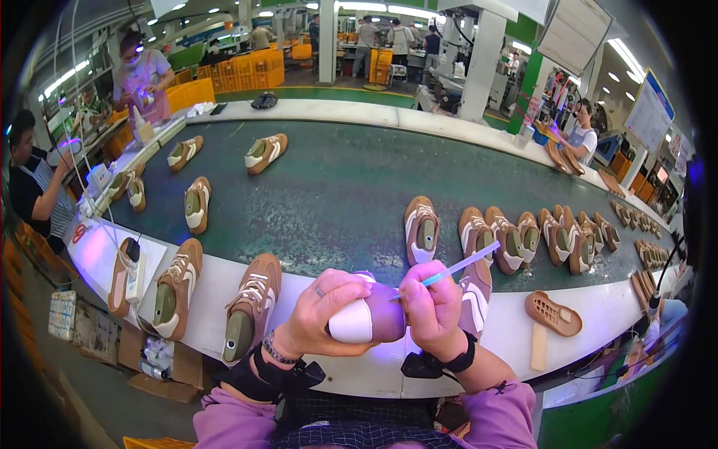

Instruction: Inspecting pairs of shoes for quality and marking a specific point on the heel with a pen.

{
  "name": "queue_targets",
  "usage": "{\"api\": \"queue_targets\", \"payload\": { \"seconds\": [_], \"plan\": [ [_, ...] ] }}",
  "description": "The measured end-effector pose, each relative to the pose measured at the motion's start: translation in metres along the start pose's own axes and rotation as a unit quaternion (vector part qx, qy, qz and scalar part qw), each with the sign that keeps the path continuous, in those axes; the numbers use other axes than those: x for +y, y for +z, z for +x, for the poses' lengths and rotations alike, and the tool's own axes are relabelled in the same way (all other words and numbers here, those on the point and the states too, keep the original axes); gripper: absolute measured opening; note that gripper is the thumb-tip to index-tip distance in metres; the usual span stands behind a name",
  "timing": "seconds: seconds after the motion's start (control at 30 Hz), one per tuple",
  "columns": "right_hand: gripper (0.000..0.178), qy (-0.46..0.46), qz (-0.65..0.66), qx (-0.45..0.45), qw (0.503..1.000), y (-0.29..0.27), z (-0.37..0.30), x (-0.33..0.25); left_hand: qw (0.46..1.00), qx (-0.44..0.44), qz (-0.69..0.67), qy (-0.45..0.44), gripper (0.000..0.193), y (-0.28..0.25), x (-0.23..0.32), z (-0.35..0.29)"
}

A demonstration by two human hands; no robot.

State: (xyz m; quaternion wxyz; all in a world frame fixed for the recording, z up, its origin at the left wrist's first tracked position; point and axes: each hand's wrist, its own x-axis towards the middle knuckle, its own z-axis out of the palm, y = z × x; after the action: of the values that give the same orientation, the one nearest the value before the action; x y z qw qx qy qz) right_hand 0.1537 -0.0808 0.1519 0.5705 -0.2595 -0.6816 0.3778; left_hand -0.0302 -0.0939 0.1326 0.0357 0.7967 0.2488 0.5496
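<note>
My left hand (pixel 314 314) is closed around a brown shoe (pixel 388 320) with a white heel patch, held up over the near white ledge. My right hand (pixel 434 307) pinches a slim, pale blue-white pen-like stick (pixel 465 262). Its dark, thin tip meets or nearly meets the brown upper; contact is hard to tell. Part of the shoe is hidden by my fingers. Just beyond my right hand, another brown sneaker (pixel 475 295) with white stripes rests on the ledge. Left of my left hand stands a laced brown sneaker (pixel 254 299) with a green shoe last inside.
A green conveyor belt (pixel 321 194) carries several brown sneakers, mostly at right. On the white ledge (pixel 598 307) lie a tan sole (pixel 553 313) and a cream strip (pixel 538 346). A white power strip (pixel 137 277) and cable stand at left. Co-workers sit or stand around the line.
</note>
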Motion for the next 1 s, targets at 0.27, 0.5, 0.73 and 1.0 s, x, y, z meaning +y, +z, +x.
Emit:
{"api": "queue_targets", "payload": {
  "seconds": [0.27,0.5,0.73,1.0],
  "plan": [
    [0.007,0.006,0.009,0.003,1.0,0.0015,0.0065,0.0012,1.0,0.005,-0.021,-0.006,0.064,-0.0009,-0.0016,0.0016],
    [0.006,-0.02,0.0,0.017,1.0,0.0005,0.0031,0.0026,1.0,0.003,-0.009,-0.011,0.064,-0.001,-0.0031,0.0047],
    [0.006,-0.053,-0.012,0.034,0.998,-0.0003,0.0028,0.0071,1.0,0.005,-0.018,-0.017,0.063,0.0009,-0.0044,0.0061],
    [0.005,-0.032,-0.001,0.04,0.999,0.0016,0.0037,0.0087,1.0,0.005,-0.021,-0.022,0.062,-0.0013,-0.0056,0.008]
  ]
}}
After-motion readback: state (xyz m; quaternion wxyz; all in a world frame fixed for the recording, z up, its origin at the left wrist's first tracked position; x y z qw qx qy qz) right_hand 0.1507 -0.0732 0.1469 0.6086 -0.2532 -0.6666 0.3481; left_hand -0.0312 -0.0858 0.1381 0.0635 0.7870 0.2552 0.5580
